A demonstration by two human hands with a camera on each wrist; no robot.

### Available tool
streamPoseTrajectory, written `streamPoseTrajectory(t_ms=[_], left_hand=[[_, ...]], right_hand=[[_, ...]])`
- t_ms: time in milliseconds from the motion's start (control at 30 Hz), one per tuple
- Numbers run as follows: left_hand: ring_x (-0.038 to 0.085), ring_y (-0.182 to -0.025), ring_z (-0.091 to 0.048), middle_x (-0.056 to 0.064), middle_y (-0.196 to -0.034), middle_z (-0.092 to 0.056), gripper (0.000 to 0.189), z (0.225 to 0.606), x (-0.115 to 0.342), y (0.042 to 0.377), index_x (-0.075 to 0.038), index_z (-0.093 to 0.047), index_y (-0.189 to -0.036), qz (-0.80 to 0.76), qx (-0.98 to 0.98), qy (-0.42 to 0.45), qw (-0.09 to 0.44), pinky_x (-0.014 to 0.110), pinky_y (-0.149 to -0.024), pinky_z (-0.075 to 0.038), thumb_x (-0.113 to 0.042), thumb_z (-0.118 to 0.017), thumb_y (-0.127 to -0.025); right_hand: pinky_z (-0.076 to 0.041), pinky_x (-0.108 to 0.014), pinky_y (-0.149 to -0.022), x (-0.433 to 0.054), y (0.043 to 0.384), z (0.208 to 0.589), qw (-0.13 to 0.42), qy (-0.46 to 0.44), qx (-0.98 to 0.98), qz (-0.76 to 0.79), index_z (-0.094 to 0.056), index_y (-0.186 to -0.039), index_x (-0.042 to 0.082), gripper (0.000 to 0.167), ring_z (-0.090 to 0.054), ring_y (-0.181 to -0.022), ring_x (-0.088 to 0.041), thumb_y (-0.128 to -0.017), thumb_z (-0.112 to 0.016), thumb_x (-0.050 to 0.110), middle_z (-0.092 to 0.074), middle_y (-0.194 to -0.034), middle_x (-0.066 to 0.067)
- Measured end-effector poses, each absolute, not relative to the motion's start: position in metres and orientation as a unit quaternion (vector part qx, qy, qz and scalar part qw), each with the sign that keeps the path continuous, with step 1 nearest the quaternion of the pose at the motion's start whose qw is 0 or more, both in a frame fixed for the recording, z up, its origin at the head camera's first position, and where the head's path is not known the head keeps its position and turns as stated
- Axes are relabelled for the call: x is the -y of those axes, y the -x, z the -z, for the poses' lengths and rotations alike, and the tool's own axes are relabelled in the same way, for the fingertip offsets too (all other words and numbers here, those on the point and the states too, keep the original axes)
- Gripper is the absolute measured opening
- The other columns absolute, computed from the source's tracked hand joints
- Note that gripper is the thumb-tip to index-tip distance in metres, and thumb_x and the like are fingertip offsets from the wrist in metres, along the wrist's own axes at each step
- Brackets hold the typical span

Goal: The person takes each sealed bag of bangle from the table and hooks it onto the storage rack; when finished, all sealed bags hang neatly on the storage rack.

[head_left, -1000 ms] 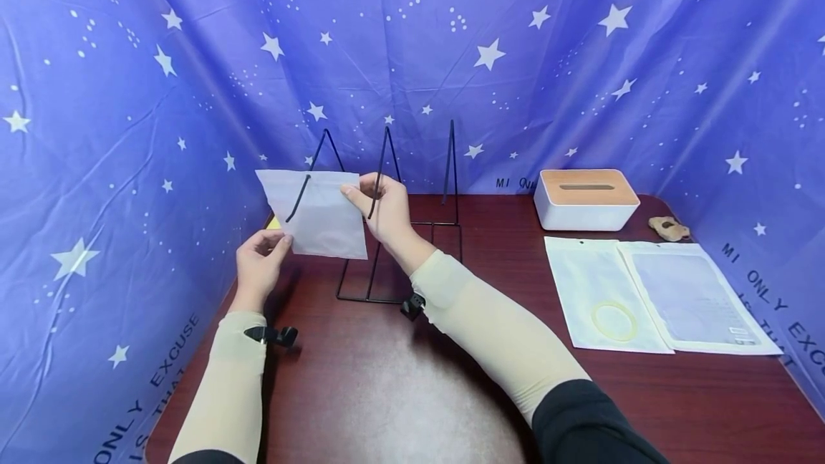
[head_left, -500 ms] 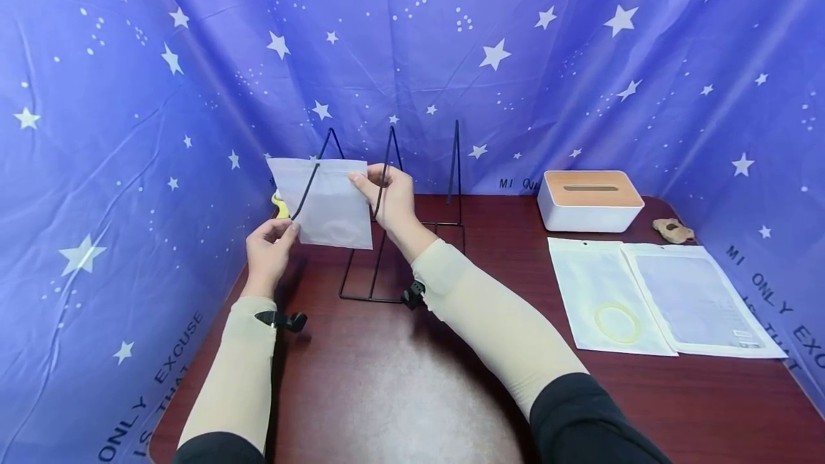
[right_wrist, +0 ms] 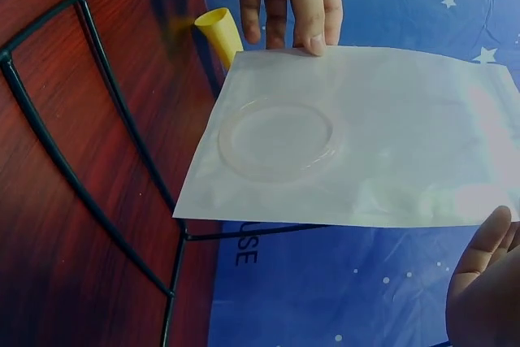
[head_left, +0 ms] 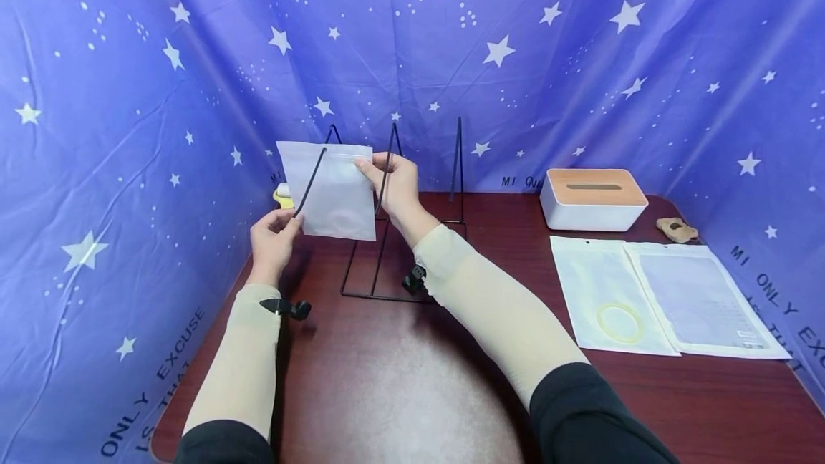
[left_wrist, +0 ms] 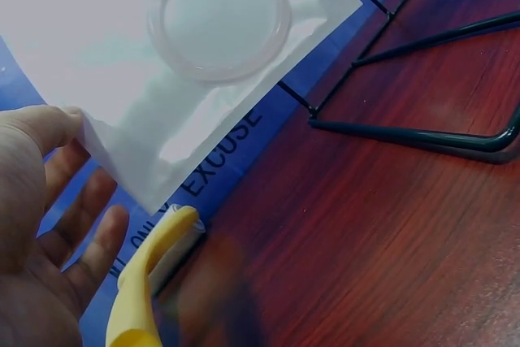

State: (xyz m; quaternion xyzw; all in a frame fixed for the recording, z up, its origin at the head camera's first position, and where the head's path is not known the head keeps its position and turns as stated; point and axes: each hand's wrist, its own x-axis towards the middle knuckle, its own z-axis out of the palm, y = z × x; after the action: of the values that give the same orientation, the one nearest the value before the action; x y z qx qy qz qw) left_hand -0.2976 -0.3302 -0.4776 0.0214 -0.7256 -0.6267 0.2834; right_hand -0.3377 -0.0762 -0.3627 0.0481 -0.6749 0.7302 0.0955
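Observation:
A frosted white zip bag [head_left: 335, 192] with a pale ring inside [left_wrist: 219, 79] hangs upright at the black wire rack [head_left: 374, 297]. The rack's left prong [head_left: 311, 181] sticks out in front of the bag from near its top edge. My left hand [head_left: 273, 242] pinches the bag's left edge low down, at the prong's tip; its other fingers spread behind in the left wrist view. With thumb and fingers my right hand [head_left: 396, 188] pinches the upper right edge, behind the middle prong. The right wrist view shows the ring in the bag's lower part.
Behind the bag lies a yellow-handled thing with a white part [left_wrist: 142, 290]. At the right are two flat pouches, one [head_left: 596, 278] with a yellow ring, another [head_left: 702, 292] overlapping it. A wood-topped tissue box [head_left: 593, 199] and a small brown object [head_left: 677, 230] stand behind them.
Both hands and the bag have moved upward and slightly right in the head view, the bag shifting farther up the left prong. More of the yellow thing shows. The head view has shifted slightly.

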Motion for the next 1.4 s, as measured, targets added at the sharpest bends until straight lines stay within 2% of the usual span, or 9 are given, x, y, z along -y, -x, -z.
streamPoseTrajectory(t_ms=[200,333,633,733,967,1233,1400], left_hand=[[0.017,-0.071,-0.071,0.004,-0.088,-0.074,0.017,0.474,0.329,0.306,0.002,-0.077,-0.106,0.629,0.727,-0.036,0.272,0.02,-0.066,-0.057,-0.008,-0.081,-0.092],[0.017,-0.069,-0.067,0.006,-0.087,-0.073,0.022,0.473,0.328,0.311,0.005,-0.076,-0.107,0.612,0.741,-0.043,0.274,0.018,-0.063,-0.054,-0.011,-0.082,-0.092],[0.005,-0.064,-0.062,-0.01,-0.083,-0.071,0.024,0.47,0.321,0.316,0.005,-0.076,-0.106,0.589,0.756,-0.043,0.282,0.018,-0.064,-0.052,-0.015,-0.082,-0.093],[0.005,-0.064,-0.061,-0.006,-0.084,-0.071,0.024,0.47,0.32,0.315,0.004,-0.076,-0.106,0.583,0.761,-0.048,0.282,0.019,-0.064,-0.052,-0.016,-0.081,-0.094],[0.006,-0.065,-0.061,0.013,-0.091,-0.072,0.028,0.47,0.321,0.313,0.006,-0.075,-0.11,0.574,0.77,-0.055,0.273,0.018,-0.063,-0.051,-0.017,-0.079,-0.096],[0.007,-0.069,-0.063,0.016,-0.096,-0.072,0.027,0.471,0.319,0.31,0.006,-0.074,-0.114,0.573,0.772,-0.046,0.272,0.018,-0.063,-0.053,-0.015,-0.077,-0.097],[0.013,-0.078,-0.066,0.018,-0.101,-0.072,0.029,0.473,0.32,0.305,0.005,-0.074,-0.117,0.568,0.776,-0.036,0.271,0.017,-0.065,-0.053,-0.016,-0.077,-0.097]], right_hand=[[-0.056,-0.027,-0.06,0.076,0.341,0.358,0.097,-0.048,0.668,-0.737,-0.081,-0.097,0.005,0.019,-0.062,-0.064,-0.011,-0.088,-0.088,0.021,-0.074,-0.087,-0.002],[-0.056,-0.028,-0.059,0.075,0.346,0.358,0.108,-0.054,0.675,-0.728,-0.081,-0.096,0.007,0.017,-0.063,-0.061,-0.013,-0.089,-0.087,0.021,-0.074,-0.085,-0.002],[-0.058,-0.031,-0.061,0.068,0.352,0.358,0.114,-0.071,0.672,-0.728,-0.08,-0.095,0.008,0.018,-0.065,-0.063,-0.014,-0.088,-0.088,0.023,-0.074,-0.084,-0.002],[-0.057,-0.031,-0.06,0.066,0.35,0.358,0.109,-0.079,0.678,-0.722,-0.081,-0.096,0.009,0.019,-0.066,-0.061,-0.016,-0.088,-0.088,0.024,-0.075,-0.085,-0.001],[-0.06,-0.031,-0.064,0.062,0.346,0.36,0.096,-0.099,0.669,-0.73,-0.08,-0.101,0.005,0.021,-0.068,-0.065,-0.018,-0.089,-0.087,0.022,-0.076,-0.092,-0.005],[-0.062,-0.033,-0.069,0.053,0.343,0.365,0.095,-0.125,0.686,-0.71,-0.081,-0.106,0.007,0.02,-0.073,-0.076,-0.019,-0.09,-0.085,0.019,-0.078,-0.097,-0.003],[-0.058,-0.028,-0.08,0.045,0.339,0.37,0.107,-0.153,0.718,-0.67,-0.081,-0.112,0.01,0.023,-0.072,-0.091,-0.013,-0.091,-0.085,0.021,-0.079,-0.102,0.0]])
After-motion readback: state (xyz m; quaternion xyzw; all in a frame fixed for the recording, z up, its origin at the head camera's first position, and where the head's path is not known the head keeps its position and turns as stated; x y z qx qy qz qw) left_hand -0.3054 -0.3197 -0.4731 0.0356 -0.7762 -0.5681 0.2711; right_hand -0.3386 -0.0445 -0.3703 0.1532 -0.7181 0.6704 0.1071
